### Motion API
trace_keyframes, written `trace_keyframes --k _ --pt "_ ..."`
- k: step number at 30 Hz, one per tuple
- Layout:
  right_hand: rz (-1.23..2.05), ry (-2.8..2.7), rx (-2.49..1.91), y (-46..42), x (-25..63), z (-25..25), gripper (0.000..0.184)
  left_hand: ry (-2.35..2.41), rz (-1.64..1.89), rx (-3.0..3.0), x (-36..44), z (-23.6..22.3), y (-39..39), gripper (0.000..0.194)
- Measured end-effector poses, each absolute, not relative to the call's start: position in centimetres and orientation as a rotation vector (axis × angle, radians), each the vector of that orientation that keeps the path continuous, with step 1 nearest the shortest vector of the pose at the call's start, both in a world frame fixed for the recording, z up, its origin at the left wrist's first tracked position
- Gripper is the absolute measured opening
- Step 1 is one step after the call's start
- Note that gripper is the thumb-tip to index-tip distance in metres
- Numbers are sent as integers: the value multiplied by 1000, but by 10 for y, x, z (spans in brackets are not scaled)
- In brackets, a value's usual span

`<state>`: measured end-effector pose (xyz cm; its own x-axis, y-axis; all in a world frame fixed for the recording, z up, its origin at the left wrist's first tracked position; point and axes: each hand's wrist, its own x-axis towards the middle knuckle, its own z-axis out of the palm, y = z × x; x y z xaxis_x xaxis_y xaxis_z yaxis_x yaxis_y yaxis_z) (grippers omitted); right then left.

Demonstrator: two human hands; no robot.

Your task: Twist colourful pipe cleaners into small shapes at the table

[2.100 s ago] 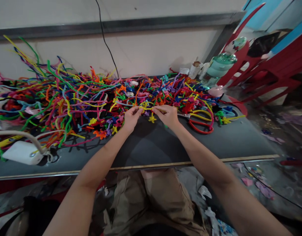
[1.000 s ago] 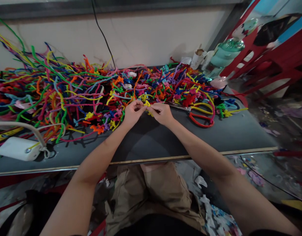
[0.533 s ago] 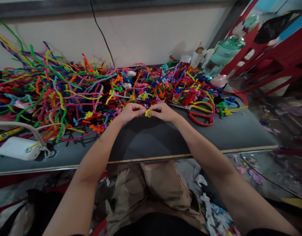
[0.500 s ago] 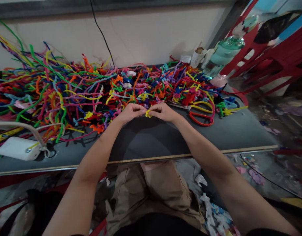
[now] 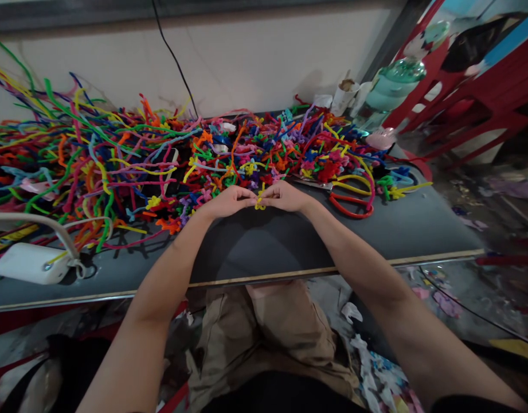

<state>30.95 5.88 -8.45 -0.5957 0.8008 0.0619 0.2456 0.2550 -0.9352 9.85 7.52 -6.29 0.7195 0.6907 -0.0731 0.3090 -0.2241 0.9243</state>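
Between the left hand (image 5: 233, 202) and right hand (image 5: 285, 197), both pinched narrow on it, a looped yellow stem (image 5: 260, 207) hangs over the tabletop (image 5: 257, 249), apparently mid-shaping, and any further bend seems to call for one side held steady.

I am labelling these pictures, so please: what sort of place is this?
Probably a craft workspace: a heap of colourful fuzzy stems on the table, scissors at the heap's edge, and scraps on the floor.
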Motion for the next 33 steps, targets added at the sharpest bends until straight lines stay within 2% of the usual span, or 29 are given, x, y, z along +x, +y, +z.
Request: trace_keyframes --k 8,14,19,25,33 --pt "1303 -1908 -912 59 309 -81 47 733 667 1321 111 -84 72 30" --pt "1355 -1666 -885 57 304 -82 47 705 883 1050 123 -90 67 30" --pt "1401 -1529 -899 57 302 -86 44 679 912 994 127 -86 64 35" --pt "1368 -1462 -953 58 298 -83 48 752 915 1055 125 -83 64 28" --pt "1311 -1373 -1075 56 295 -84 46 723 939 1136 126 -87 65 31"
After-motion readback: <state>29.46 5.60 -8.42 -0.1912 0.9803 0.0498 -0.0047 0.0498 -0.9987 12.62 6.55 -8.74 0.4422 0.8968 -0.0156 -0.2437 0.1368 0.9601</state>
